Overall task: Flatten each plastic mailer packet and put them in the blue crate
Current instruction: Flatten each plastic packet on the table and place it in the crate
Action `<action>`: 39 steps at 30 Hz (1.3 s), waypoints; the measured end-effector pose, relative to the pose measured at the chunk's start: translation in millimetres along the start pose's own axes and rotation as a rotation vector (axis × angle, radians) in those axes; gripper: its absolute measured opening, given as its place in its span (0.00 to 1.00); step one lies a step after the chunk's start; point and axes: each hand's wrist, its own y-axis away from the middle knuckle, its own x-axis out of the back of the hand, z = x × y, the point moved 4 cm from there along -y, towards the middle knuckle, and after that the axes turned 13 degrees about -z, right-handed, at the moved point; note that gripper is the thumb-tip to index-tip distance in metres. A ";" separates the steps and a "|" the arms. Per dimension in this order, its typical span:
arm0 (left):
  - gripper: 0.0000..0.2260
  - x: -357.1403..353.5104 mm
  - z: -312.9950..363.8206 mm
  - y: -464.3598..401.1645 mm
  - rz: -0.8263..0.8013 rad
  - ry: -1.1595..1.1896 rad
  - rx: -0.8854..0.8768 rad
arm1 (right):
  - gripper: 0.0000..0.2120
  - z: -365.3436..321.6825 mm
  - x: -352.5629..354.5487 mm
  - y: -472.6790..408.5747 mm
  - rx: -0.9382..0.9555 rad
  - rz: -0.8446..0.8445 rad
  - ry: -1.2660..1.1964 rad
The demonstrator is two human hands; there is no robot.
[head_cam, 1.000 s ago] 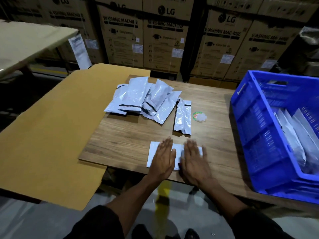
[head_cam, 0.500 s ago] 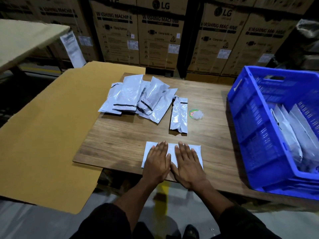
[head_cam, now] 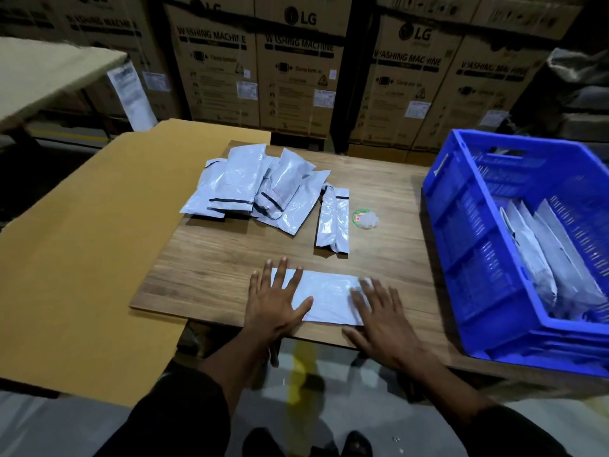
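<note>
Pressing one white mailer packet (head_cam: pixel 324 296) flat at the wooden table's (head_cam: pixel 230 258) near edge.
Left hand (head_cam: pixel 275 300) and right hand (head_cam: pixel 384 316): fingers straight, palms down on its ends. Unflattened packets (head_cam: pixel 260 186) piled beyond; blue crate (head_cam: pixel 468 245) at right, holding several.

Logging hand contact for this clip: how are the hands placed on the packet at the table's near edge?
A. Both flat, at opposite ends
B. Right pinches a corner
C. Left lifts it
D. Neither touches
A: the left hand and right hand lie open-fingered on opposite ends of the mailer packet.
</note>
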 end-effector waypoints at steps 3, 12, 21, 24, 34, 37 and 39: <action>0.37 5.0 -2.8 -6.2 -0.090 -0.035 -0.037 | 0.25 -14.0 1.9 -6.9 0.223 0.088 0.076; 0.27 11.3 13.7 10.5 0.127 -0.315 -0.288 | 0.25 -11.9 12.7 -17.6 0.220 0.145 0.018; 0.31 37.6 12.2 8.0 0.238 -0.279 -0.166 | 0.14 -18.9 28.2 -7.1 0.533 0.366 0.214; 0.27 52.8 14.6 15.8 0.341 -0.246 -0.095 | 0.09 -14.2 56.2 -15.5 0.504 0.357 -0.024; 0.29 19.4 19.3 8.7 0.003 -0.168 -0.306 | 0.20 27.6 67.2 -33.5 0.131 -0.094 -1.037; 0.28 8.5 21.3 10.0 -0.017 -0.189 -0.287 | 0.18 44.3 58.3 -37.8 0.011 -0.119 -0.854; 0.24 7.1 25.1 12.9 0.086 -0.219 -0.287 | 0.11 44.3 57.3 -36.6 -0.045 0.004 -0.599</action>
